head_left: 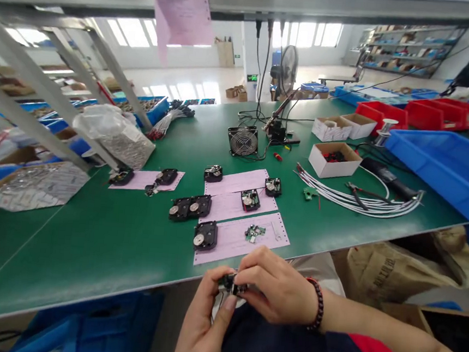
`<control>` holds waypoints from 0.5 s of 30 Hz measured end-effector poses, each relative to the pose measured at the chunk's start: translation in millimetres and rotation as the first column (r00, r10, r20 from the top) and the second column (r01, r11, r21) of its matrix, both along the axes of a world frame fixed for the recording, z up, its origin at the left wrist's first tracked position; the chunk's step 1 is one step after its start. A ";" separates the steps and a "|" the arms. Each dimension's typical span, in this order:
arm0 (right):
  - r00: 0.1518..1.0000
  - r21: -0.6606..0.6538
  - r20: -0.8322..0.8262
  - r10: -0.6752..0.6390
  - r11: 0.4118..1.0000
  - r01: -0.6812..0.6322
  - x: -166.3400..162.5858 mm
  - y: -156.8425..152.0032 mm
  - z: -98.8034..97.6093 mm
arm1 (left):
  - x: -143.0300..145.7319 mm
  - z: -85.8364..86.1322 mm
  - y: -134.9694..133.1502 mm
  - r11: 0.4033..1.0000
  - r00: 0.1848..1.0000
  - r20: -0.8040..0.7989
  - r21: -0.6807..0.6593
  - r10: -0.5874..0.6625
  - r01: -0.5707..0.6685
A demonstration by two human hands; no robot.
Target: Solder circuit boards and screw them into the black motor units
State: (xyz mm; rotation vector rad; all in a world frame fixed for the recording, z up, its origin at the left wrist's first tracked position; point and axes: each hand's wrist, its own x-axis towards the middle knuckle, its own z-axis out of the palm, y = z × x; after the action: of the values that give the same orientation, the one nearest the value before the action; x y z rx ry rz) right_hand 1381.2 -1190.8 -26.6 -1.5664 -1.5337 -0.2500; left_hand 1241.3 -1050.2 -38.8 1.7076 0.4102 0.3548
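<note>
Just in front of the bench's near edge, my left hand is closed around a small black electronic module with a bit of green board showing. The fingertips of my right hand pinch the same module from the right; its far side is hidden by my fingers. Beyond my hands, a loose green circuit board lies on a pink paper sheet. Close by sits a black housing with a round silver disc. Two more such housings stand side by side behind it.
A small fan and a soldering iron in its stand are at the back of the green bench. White cables, pliers, a white box and a blue tray occupy the right. A bag stands left.
</note>
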 end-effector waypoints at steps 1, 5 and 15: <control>1.000 0.007 0.015 -0.015 1.000 0.015 0.4 -1.5 -0.1 | 2.3 -0.1 -1.3 1.000 1.000 -0.003 -0.027 0.007 -0.007; 0.997 0.031 0.031 -0.068 0.997 0.067 2.1 -7.8 -1.5 | 12.5 -4.4 -5.7 0.993 1.000 0.001 -0.118 -0.014 0.014; 0.982 0.033 -0.145 -0.117 0.992 0.123 18.3 -28.6 -14.2 | 30.5 15.7 8.6 0.880 0.966 -0.097 0.400 -0.238 0.257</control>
State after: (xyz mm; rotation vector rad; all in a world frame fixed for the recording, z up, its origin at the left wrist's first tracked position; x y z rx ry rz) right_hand 1399.6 -1219.4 -40.8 -1.6107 -1.3180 -0.2304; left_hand 1271.7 -1041.6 -23.1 2.1563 0.1473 0.2231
